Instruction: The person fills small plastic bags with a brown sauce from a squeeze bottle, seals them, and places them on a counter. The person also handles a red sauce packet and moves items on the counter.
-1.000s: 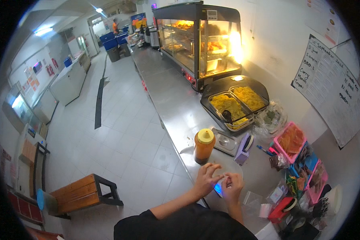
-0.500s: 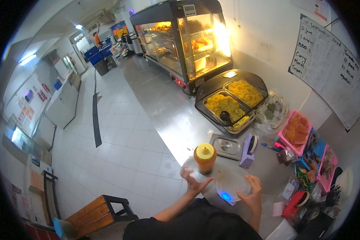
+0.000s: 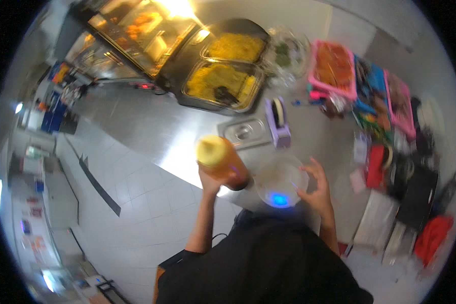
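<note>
My left hand (image 3: 210, 181) is wrapped round an orange squeeze bottle (image 3: 231, 169) with a yellow cap. The bottle leans to the left, and its base is beside a round, see-through dish (image 3: 268, 172). At the near edge of the dish glows a blue display (image 3: 279, 199), seemingly that of a small kitchen scale. On the dish's right side my right hand (image 3: 318, 196) is spread, thumb and fingers apart near the rim. Whether its fingertips touch the rim, I cannot tell. The picture is blurred by motion.
Beyond the dish are a metal lid (image 3: 243, 133) and a purple tape dispenser (image 3: 278, 124). Two trays of yellow rice (image 3: 218, 83) sit in a black warmer, beside a lit display cabinet (image 3: 137, 38). Pink baskets (image 3: 334, 68) and a red dispenser (image 3: 376, 166) are on the right.
My left hand has taken hold of the squeeze bottle, which now leans left. My right hand stays spread beside the dish. The whole view has turned and shifted toward the right side of the counter.
</note>
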Demonstrator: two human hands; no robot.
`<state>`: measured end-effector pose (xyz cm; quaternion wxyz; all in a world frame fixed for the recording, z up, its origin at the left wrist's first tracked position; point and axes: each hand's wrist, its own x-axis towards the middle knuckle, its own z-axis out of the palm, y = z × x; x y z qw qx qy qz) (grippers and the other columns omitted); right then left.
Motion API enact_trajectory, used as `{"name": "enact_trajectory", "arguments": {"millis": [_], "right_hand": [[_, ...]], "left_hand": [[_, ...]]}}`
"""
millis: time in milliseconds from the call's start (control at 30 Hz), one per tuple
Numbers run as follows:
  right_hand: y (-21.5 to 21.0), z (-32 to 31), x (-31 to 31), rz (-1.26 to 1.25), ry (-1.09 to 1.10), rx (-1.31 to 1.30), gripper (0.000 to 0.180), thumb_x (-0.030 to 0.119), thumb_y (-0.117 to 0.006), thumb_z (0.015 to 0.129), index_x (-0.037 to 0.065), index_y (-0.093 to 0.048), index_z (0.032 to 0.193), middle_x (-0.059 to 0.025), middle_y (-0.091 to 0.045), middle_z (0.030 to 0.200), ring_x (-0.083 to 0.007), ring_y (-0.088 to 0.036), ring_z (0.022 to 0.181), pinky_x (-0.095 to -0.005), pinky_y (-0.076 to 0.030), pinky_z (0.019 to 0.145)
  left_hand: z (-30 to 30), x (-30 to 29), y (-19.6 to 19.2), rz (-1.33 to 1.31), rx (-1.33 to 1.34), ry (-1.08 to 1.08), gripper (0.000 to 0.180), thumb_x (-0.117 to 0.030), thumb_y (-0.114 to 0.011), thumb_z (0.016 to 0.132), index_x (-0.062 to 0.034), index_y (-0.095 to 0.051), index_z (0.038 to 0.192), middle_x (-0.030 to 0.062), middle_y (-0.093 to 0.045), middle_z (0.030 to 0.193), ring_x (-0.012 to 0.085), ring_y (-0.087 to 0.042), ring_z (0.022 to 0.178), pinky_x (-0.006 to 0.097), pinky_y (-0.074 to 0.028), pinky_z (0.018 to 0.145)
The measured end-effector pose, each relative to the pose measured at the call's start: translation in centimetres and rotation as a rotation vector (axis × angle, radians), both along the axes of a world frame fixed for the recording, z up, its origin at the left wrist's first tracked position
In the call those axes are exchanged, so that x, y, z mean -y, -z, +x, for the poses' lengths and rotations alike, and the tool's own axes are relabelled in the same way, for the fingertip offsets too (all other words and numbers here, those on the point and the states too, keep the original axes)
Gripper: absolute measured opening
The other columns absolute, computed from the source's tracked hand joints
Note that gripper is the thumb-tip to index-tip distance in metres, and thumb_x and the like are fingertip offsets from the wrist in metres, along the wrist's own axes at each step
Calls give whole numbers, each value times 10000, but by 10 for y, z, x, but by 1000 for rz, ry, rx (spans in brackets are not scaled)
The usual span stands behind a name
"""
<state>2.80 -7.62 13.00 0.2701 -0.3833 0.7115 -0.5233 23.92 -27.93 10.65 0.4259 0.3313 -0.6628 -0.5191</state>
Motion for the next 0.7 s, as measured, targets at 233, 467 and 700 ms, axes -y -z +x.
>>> {"name": "enact_trajectory", "arguments": {"millis": [233,467,700], "right_hand": [[13,5,3,-156,-7,-95,565,101,-688,574,49,-448,1083,-99,-430,1159,-244,-368,1116,-348,-303,906],[32,11,11,-67,-155,71,777,88,-685,556,92,-274,1215,-48,-532,1021,-222,-369,1088,-346,-262,917],[30,12,21,-48,-420,-62,872,42,-679,519,131,-212,1249,-42,-506,1069,-266,-329,1103,-382,-200,953]], "left_hand": [[-13,-8,-40,433,-168,70,827,-270,-773,484,9,-306,1107,121,-459,1015,232,-481,932,335,-422,787],[-14,-24,-75,407,645,680,811,-227,-775,438,-4,-392,1117,104,-489,1036,213,-469,964,321,-344,857],[-13,-48,-88,625,1158,876,756,-303,-727,527,19,-387,1121,146,-498,1022,236,-480,948,309,-341,856]]}}
